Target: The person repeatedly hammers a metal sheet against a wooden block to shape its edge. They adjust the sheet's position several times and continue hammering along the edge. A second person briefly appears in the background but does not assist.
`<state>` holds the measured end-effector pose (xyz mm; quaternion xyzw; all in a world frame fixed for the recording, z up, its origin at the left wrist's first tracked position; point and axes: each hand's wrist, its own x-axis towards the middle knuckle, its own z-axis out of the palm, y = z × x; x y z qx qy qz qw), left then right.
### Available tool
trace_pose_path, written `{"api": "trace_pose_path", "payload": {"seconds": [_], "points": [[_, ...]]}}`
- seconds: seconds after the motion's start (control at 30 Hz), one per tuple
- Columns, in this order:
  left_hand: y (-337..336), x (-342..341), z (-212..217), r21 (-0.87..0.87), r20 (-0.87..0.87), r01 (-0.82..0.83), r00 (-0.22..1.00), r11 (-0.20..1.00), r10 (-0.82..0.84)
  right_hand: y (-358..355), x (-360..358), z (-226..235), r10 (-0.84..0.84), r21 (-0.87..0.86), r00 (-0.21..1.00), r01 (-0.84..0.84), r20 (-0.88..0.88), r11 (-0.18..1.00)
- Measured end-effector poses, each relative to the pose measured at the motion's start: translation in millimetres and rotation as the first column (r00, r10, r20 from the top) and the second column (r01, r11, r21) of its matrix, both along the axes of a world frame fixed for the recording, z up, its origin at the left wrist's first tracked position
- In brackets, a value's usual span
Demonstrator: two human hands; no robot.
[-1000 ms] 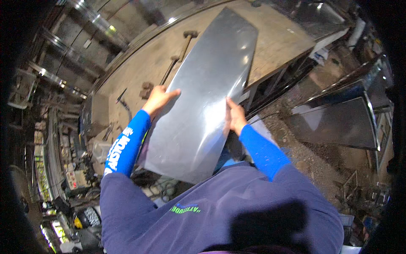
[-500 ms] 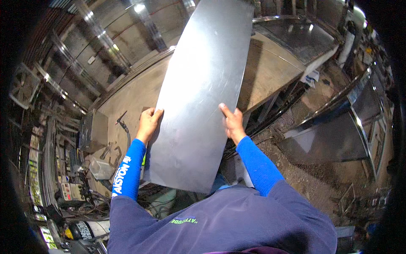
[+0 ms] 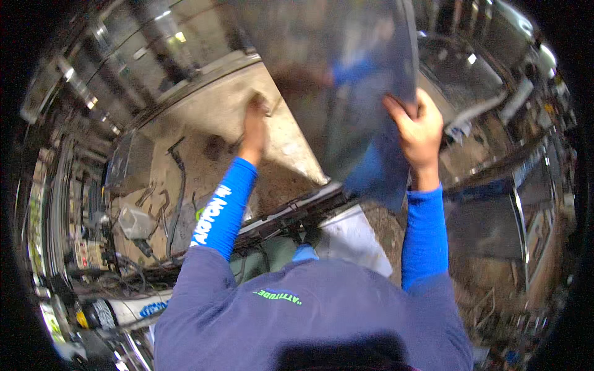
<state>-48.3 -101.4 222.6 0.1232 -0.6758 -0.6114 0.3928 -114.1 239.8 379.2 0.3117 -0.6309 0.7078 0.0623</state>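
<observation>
A large, shiny metal sheet (image 3: 365, 117) stands tilted up over the workbench, its surface reflecting a blue sleeve. My right hand (image 3: 422, 136) grips its right edge, thumb on the near face and fingers round behind. My left hand (image 3: 255, 127) is over the bench top, just left of the sheet's left edge and seemingly apart from it. Motion smears its fingers, so their pose is unclear. The sheet's upper part runs out of the picture at the top.
The wooden workbench (image 3: 223, 89) carries a metal box (image 3: 130, 157), a bar-shaped tool (image 3: 178, 161) and a translucent plastic container (image 3: 135, 222). Cables lie at the lower left. Metal-framed panels (image 3: 482, 232) lean on the right, and a dark framed panel (image 3: 461, 68) lies at the back right.
The sheet has gone from lying face up between both hands to tilted up and shifted right. My left hand has left its edge and moved up and right; my right hand has risen with it.
</observation>
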Motion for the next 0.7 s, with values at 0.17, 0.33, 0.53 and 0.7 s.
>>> {"api": "trace_pose_path", "payload": {"seconds": [0.17,0.33,0.53,0.7], "points": [[-4.6,36.5,209.0,0.497,-0.475,0.167,0.874,0.851,0.106,8.7,-41.8,-24.6,-0.279,0.179,0.816,0.416,-0.507,0.892],[-23.9,116.5,214.3,0.190,-0.568,0.323,0.806,0.927,-0.165,6.2,-55.9,-55.5,-0.006,0.368,0.610,0.485,-0.792,0.793],[-19.3,130.5,23.7,0.666,-0.058,-0.194,0.949,0.720,0.309,20.4,-99.0,-137.3,0.360,0.607,0.550,0.372,-0.753,0.702],[78.3,139.6,-25.6,0.080,0.379,-0.464,0.833,0.882,0.403,56.6,-122.0,-176.7,0.485,0.803,0.672,0.297,-0.560,0.516]]}}
